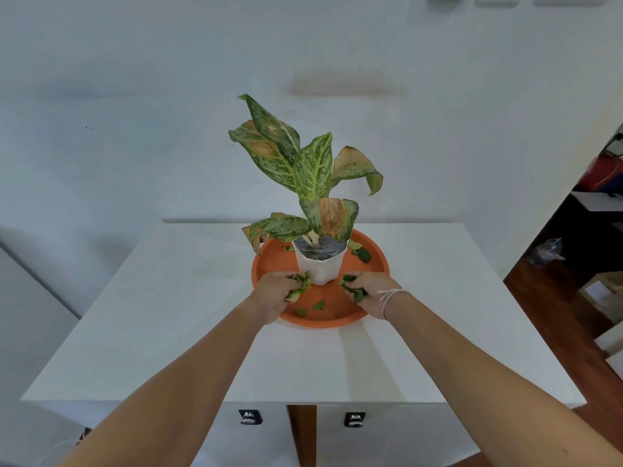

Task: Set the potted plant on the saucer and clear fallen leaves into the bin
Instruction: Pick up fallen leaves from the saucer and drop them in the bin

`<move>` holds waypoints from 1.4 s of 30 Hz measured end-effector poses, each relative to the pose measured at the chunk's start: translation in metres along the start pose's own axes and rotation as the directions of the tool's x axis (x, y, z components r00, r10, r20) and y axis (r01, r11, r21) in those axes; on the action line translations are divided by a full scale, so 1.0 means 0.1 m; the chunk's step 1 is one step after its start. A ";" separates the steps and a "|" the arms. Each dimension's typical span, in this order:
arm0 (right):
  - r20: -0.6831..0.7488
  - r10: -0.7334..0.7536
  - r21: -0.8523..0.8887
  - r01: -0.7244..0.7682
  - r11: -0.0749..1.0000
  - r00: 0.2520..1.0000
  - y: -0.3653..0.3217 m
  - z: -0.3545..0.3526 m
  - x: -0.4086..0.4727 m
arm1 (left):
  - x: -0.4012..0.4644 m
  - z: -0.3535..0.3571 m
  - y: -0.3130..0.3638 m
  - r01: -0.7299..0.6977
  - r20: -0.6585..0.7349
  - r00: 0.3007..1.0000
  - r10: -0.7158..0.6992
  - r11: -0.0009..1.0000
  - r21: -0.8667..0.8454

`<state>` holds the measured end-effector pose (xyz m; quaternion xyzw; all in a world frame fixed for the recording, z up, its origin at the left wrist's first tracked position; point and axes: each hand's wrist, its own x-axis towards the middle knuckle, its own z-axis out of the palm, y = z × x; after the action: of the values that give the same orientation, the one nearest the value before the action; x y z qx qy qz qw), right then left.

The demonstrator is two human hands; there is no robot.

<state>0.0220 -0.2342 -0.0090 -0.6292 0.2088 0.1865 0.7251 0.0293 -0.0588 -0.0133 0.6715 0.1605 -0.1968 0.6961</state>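
Observation:
A potted plant with speckled green and browning leaves stands upright in a white pot on the orange saucer, in the middle of the white table. My left hand rests on the saucer's front left and is closed on a clump of fallen leaves. My right hand, with a white string at its wrist, is closed on more green leaves at the front right. Loose leaf bits lie on the saucer between my hands, and others lie right of the pot. No bin is in view.
The white table reaches the wall behind and has two dark drawer pulls on its front. At the right lie wooden floor, dark shelving and a crumpled plastic bag.

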 end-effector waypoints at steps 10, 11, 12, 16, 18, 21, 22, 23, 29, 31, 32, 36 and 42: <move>-0.071 0.179 0.661 -0.088 0.745 0.981 -0.01 0.01 -0.10 | -0.12 0.00 0.04 0.165 -0.009 0.975 -0.220 0.756 -0.634; -0.073 0.177 0.671 -0.083 0.736 0.981 -0.01 0.02 -0.11 | -0.12 0.00 0.04 0.159 -0.021 0.974 -0.224 0.752 -0.640; -0.074 0.178 0.669 -0.084 0.739 0.981 0.00 0.02 -0.11 | -0.11 0.00 0.03 0.155 -0.031 0.973 -0.228 0.749 -0.645; -0.083 0.188 0.587 -0.104 0.803 0.979 0.03 0.02 -0.12 | -0.09 -0.03 -0.01 0.150 -0.055 0.973 -0.224 0.798 -0.584; -0.121 0.187 0.497 -0.104 0.862 0.975 0.02 0.03 -0.12 | -0.12 -0.04 -0.01 0.129 -0.072 0.980 -0.188 0.862 -0.491; -0.230 0.038 0.064 -0.024 0.998 0.972 0.01 0.07 -0.11 | -0.16 -0.04 0.01 0.067 -0.107 0.990 -0.097 0.966 -0.250; -0.243 -0.088 -0.157 0.051 0.986 0.966 0.02 0.08 -0.09 | -0.17 -0.04 0.02 0.038 -0.120 0.991 -0.055 0.990 -0.137; -0.200 -0.240 -0.372 0.152 0.916 0.950 0.04 0.08 -0.06 | -0.16 -0.05 0.02 0.001 -0.131 0.991 -0.002 1.000 -0.004; 0.240 -0.283 -0.898 0.324 0.299 0.928 0.08 0.16 -0.06 | -0.08 -0.09 -0.03 -0.254 0.075 0.948 0.311 0.588 0.768; 0.286 -0.252 -0.929 0.332 0.164 0.924 0.08 0.21 -0.08 | -0.10 -0.11 -0.03 -0.263 0.134 0.954 0.270 0.529 0.807; 0.300 -0.252 -0.936 0.335 0.111 0.920 0.09 0.23 -0.09 | -0.11 -0.12 -0.03 -0.265 0.149 0.955 0.256 0.512 0.818; 0.316 -0.269 -0.943 0.332 0.011 0.910 0.15 0.28 -0.05 | -0.10 -0.12 -0.02 -0.264 0.213 0.955 0.206 0.269 0.926; 0.313 -0.310 -0.947 0.319 -0.031 0.898 0.20 0.31 0.00 | -0.11 -0.06 -0.06 -0.159 0.128 0.973 0.193 0.154 0.975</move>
<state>0.0129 -0.2005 -0.0219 -0.9786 -0.1266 0.1104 0.1186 0.0170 -0.0527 -0.0131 0.9767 -0.0725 -0.1625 0.1196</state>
